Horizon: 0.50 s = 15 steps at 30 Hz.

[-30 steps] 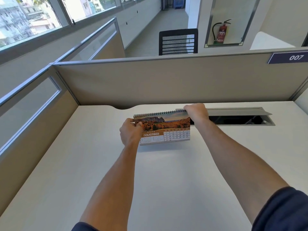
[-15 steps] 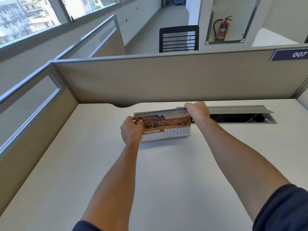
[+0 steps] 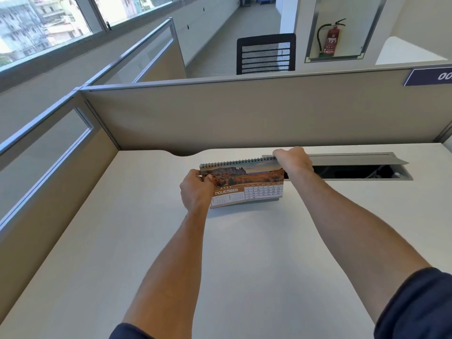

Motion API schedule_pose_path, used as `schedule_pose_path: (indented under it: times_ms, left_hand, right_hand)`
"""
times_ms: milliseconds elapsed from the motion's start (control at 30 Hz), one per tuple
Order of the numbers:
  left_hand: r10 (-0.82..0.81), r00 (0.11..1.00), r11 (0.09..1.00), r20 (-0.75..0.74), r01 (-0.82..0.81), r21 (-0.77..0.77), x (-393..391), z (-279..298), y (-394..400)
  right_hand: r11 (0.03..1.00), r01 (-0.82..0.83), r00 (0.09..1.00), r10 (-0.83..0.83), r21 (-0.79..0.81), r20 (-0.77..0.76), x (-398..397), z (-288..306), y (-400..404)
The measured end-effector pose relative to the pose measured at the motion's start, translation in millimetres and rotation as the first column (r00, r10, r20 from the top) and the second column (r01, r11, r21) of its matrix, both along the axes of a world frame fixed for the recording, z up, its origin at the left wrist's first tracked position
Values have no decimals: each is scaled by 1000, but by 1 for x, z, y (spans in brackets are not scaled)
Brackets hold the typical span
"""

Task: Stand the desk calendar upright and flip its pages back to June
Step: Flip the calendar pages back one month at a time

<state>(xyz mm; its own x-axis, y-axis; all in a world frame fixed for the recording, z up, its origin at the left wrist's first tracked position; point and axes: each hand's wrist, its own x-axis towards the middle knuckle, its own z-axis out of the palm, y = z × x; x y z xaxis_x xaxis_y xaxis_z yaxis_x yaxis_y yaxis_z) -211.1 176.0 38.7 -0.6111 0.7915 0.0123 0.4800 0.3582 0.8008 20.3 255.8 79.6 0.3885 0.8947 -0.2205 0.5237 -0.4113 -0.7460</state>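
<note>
Little has moved: both hands, left (image 3: 197, 189) and right (image 3: 293, 160), stay clamped on the upright calendar (image 3: 247, 183), showing November.

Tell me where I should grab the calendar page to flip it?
Probably the top right corner of the desk calendar, just under the spiral binding, coming from above. The pages hinge on that spiral along the top edge, so they turn over it. The right hand already pinches there, while the left hand steadies the left edge. It stands on the desk showing November.
</note>
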Motion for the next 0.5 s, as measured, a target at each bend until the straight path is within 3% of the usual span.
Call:
schedule_pose_path:
  times_ms: [500]
  left_hand:
    - [14, 1000, 1000, -23, -14, 3, 0, -2, 1]
  right_hand:
    - [992, -118, 989, 113, 52, 100, 0, -2, 6]
